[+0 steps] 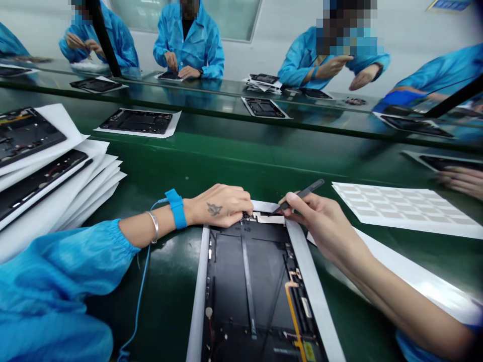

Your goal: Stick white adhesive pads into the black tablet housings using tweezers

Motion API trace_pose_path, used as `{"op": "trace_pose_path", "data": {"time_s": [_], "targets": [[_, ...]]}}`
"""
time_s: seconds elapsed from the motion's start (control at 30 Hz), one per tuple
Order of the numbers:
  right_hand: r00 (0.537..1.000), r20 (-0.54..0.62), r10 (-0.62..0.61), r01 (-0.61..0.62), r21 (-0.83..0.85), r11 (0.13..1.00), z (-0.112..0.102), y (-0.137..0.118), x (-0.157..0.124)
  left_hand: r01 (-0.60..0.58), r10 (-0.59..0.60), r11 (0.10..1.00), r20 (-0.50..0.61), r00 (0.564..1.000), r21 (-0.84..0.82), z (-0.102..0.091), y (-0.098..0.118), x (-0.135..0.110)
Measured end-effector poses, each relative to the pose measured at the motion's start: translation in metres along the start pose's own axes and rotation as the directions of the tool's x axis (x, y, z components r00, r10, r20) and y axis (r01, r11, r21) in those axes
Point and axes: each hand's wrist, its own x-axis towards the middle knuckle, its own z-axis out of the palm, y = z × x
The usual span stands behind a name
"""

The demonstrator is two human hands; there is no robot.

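On the left, white sheets fan out under a stack of dark tablets (41, 161) on the green bench (162, 281). Next comes our left arm in a blue sleeve (56, 281), with a metal bangle (154, 226) and a blue wrist strap (176, 208) whose thin cord (139, 296) runs down to the bench. Our left hand (221, 206) lies curled over the top edge of the opened tablet (249, 286), fingers pressed down; we cannot tell whether they pinch anything. That tablet sits flat on a white sheet (198, 296), right in front of us and below both hands. Our right hand (320, 226) pinches black tweezers (298, 196) between thumb and fingers, the tips at a small silver strip (269, 218) on the tablet's top edge. Further right lies a sheet of pale labels (400, 208).
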Motion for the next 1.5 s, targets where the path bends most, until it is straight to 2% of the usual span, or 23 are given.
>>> {"op": "trace_pose_path", "data": {"time_s": [0.3, 0.5, 0.67, 0.87, 1.17, 1.37, 1.5], "targets": [[0.998, -0.008, -0.055, 0.054, -0.091, 0.994, 0.000, 0.001, 0.001, 0.019, -0.022, 0.999, 0.077, 0.997, 0.048, -0.004, 0.003, 0.000], [0.979, 0.016, -0.203, 0.199, -0.275, 0.941, 0.000, -0.002, -0.001, 0.010, -0.015, 0.999, 0.122, 0.992, 0.047, -0.008, 0.003, 0.000], [0.948, -0.026, -0.318, 0.298, -0.291, 0.909, 0.002, -0.006, -0.010, -0.018, 0.008, 0.996, 0.118, 0.993, 0.083, -0.007, 0.004, -0.001], [0.908, 0.123, -0.401, 0.416, -0.390, 0.822, 0.010, -0.005, -0.015, -0.029, 0.016, 0.994, 0.119, 0.993, 0.103, -0.006, 0.004, -0.001], [0.821, 0.256, -0.509, 0.570, -0.387, 0.725, 0.011, -0.005, -0.017, -0.031, 0.014, 0.992, 0.128, 0.992, 0.126, -0.007, 0.005, -0.001], [0.832, 0.231, -0.504, 0.553, -0.412, 0.724, 0.011, -0.003, -0.017, -0.027, 0.011, 0.993, 0.133, 0.991, 0.118, -0.007, 0.004, -0.001], [0.800, 0.249, -0.546, 0.600, -0.375, 0.707, 0.013, -0.003, -0.016, -0.043, 0.026, 0.989, 0.122, 0.992, 0.138, -0.007, 0.005, -0.001]]}}
